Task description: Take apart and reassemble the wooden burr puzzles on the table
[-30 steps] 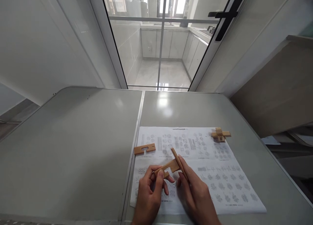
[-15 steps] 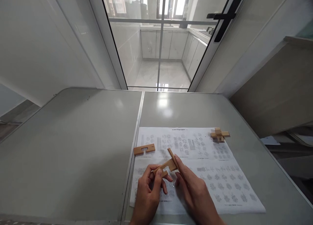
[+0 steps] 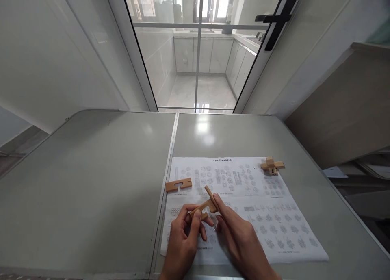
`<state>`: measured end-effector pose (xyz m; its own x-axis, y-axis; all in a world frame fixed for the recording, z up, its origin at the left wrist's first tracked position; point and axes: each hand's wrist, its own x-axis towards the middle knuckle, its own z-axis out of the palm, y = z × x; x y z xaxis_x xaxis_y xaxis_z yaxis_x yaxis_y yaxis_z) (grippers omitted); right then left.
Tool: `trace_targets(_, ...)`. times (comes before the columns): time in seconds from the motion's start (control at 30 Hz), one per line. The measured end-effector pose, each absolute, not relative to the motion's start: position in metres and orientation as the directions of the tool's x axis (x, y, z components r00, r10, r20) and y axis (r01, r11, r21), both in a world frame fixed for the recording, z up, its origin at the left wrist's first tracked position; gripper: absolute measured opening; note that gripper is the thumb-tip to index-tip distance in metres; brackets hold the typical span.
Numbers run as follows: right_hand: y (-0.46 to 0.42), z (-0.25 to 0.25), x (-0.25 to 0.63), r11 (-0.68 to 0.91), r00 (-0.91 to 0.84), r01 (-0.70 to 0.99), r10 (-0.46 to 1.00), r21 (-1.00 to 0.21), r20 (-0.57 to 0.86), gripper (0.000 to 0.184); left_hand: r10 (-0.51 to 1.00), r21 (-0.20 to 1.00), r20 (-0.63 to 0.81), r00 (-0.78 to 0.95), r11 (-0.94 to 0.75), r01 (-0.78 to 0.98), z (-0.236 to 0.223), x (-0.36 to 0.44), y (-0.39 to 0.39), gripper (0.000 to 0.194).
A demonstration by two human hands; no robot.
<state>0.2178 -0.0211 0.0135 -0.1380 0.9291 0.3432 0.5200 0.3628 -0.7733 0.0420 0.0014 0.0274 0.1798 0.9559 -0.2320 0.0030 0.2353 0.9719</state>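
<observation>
Between thumb and fingers, my left hand [image 3: 184, 240] pinches a notched wooden puzzle piece [image 3: 208, 205] by its left end. My right hand [image 3: 239, 235] grips a second, slimmer-looking wooden puzzle piece [image 3: 210, 192], held at a slant so that its upper end sticks out past the fingers. The two pieces meet near the right end of the notched one; whether they interlock I cannot tell. Both hands are above a printed instruction sheet [image 3: 231, 200]. Up and left of my hands, a flat wooden piece with a cut-out slot [image 3: 178, 184] lies across the sheet's left edge.
At the sheet's upper right corner sits a cross-shaped cluster of joined wooden pieces [image 3: 272, 165], one marked with a 3. A metal seam [image 3: 164, 182] divides the grey table [image 3: 100, 182]. Beyond its far edge stands a glass door with a black handle [image 3: 282, 20].
The slanted piece in my right hand has tilted slightly to the left against the notched one. My left hand keeps the same pinch. The whole view has shifted a little.
</observation>
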Motion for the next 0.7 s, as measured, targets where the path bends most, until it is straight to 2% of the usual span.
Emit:
trace_targets(0.5,-0.021,0.012,0.213,0.36,-0.173,0.501,0.933,-0.787,0.316,0.06,0.958,0.975,-0.216,0.191,0.221,-0.004,0.029,0.044,0.004,0.036)
trace_targets(0.7,-0.021,0.009,0.207,0.339,-0.108,0.548,0.935,-0.765,0.337,0.052,0.956,0.975,-0.218,0.194,0.224,-0.005,0.027,0.052,0.003,0.038)
